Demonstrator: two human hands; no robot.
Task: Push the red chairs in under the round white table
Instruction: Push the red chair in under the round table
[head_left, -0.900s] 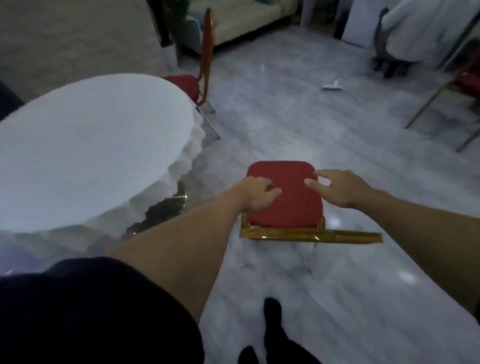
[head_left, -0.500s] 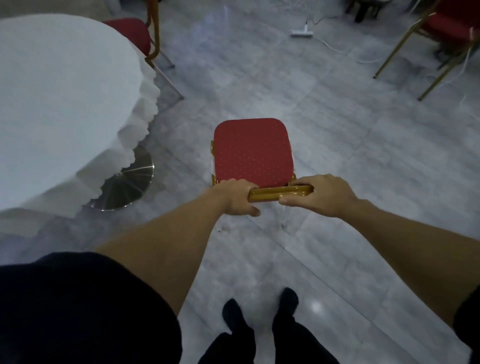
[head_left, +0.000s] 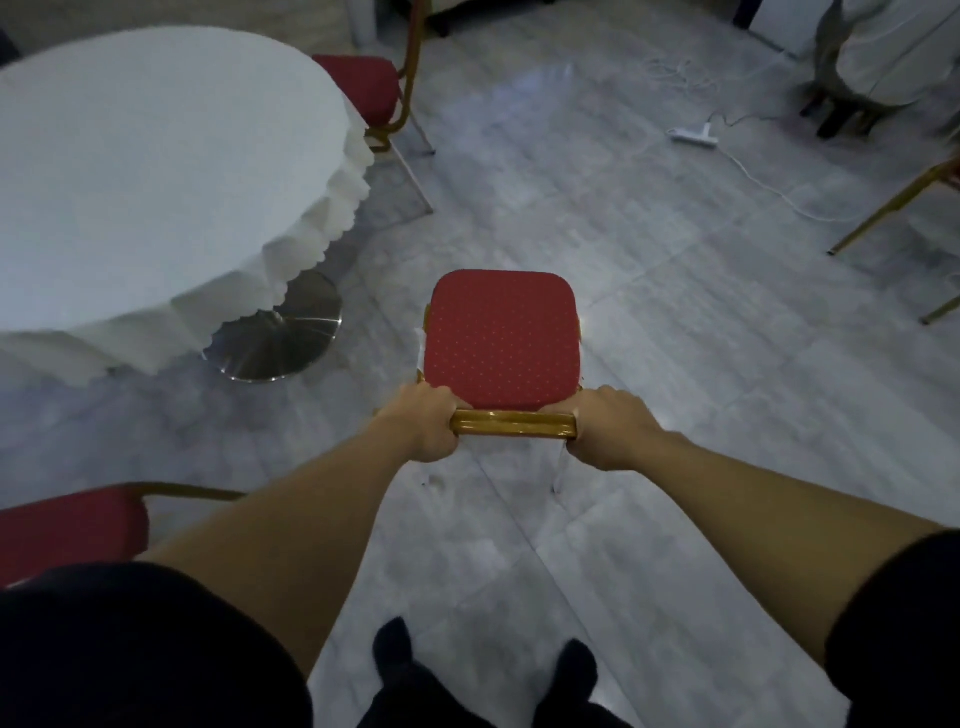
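Note:
A red chair (head_left: 501, 338) with a gold frame stands on the grey floor in front of me, its seat pointing away. My left hand (head_left: 423, 423) grips the left end of its gold top rail and my right hand (head_left: 610, 428) grips the right end. The round white table (head_left: 150, 176), draped in a scalloped cloth, stands to the left on a chrome foot (head_left: 283, 338), apart from this chair. A second red chair (head_left: 366, 91) is tucked at the table's far side. A third red chair (head_left: 67, 532) shows at the lower left.
A white power strip (head_left: 693, 137) and its cable lie on the floor at the upper right. Gold chair legs (head_left: 893, 208) reach in from the right edge. A white-covered seat (head_left: 883, 47) stands at the top right. My dark-socked feet (head_left: 483, 670) are just behind the chair.
Both hands went from resting on the seat to gripping the gold top rail. My view has swung, so more of the table and a third chair at the lower left have come into sight.

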